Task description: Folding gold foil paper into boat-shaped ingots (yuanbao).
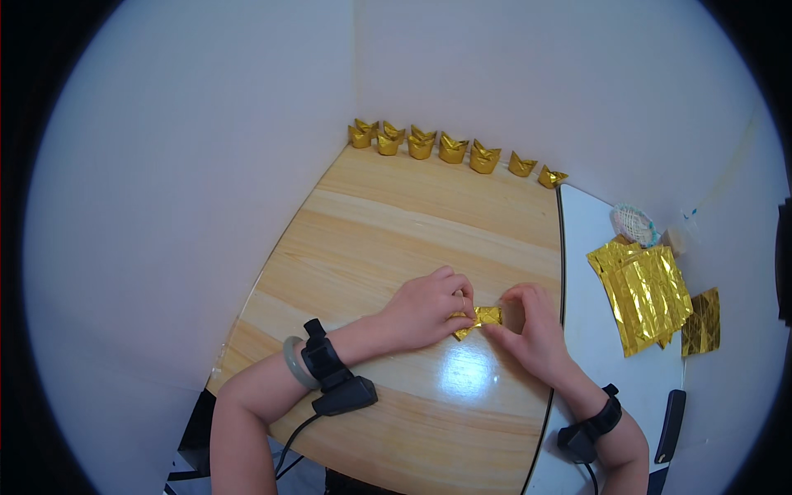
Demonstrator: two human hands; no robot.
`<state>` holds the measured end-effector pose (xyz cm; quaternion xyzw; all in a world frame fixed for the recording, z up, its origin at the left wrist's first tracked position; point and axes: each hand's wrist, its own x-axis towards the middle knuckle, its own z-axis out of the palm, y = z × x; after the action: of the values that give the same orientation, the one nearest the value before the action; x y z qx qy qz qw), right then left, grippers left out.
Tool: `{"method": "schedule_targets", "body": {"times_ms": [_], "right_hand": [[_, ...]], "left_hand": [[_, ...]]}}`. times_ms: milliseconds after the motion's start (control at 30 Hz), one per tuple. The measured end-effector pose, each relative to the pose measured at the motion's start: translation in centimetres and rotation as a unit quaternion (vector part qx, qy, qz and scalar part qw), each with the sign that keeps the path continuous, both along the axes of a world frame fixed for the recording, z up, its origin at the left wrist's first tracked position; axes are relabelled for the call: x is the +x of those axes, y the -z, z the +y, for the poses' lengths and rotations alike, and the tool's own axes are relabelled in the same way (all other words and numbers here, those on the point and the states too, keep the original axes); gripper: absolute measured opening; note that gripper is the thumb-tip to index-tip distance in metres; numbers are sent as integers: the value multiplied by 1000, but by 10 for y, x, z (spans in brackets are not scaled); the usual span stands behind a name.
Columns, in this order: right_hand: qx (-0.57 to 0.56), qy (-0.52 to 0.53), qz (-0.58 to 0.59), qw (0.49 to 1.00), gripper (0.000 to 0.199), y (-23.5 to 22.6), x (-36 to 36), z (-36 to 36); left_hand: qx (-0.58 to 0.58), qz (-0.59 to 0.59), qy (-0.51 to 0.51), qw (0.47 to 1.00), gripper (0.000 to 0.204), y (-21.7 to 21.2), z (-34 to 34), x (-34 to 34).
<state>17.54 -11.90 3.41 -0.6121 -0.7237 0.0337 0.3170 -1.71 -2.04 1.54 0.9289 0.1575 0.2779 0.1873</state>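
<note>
A small folded piece of gold foil paper (488,315) lies on the wooden table between my two hands. My left hand (433,309) comes over it from the left, its fingers curled and pinching the foil's left part, a ring on one finger. From the right, my right hand (532,330) grips the other end between thumb and bent forefinger. My fingers cover both ends of the foil, so its full folded shape is hidden.
Several folded gold paper ingots (453,147) line the table's far edge by the wall. On the white surface at right lie a stack of gold foil sheets (648,297), a woven white basket (634,223) and a black elongated object (671,426). Bare wooden table (371,239) surrounds my hands.
</note>
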Motion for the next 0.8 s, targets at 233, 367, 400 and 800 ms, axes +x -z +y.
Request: {"method": "schedule_targets", "body": {"times_ms": [233,367,400,800], "right_hand": [[-165,-2,92,982,39,-2,-3,-1],[-182,-42,352,917,34,3,-2,0],[-138,-62,408,900,33,5,-2,0],[155,-131,-6,979,27,-10,8,-4]], "left_hand": [[-79,-44,-25,996,17,3,-9,11],[-278,19,-53,959,23,-23,-14,12],[-377,36,-57,924,22,-27,-14,12],[-768,-131,78,622,17,-26,5,2]]}}
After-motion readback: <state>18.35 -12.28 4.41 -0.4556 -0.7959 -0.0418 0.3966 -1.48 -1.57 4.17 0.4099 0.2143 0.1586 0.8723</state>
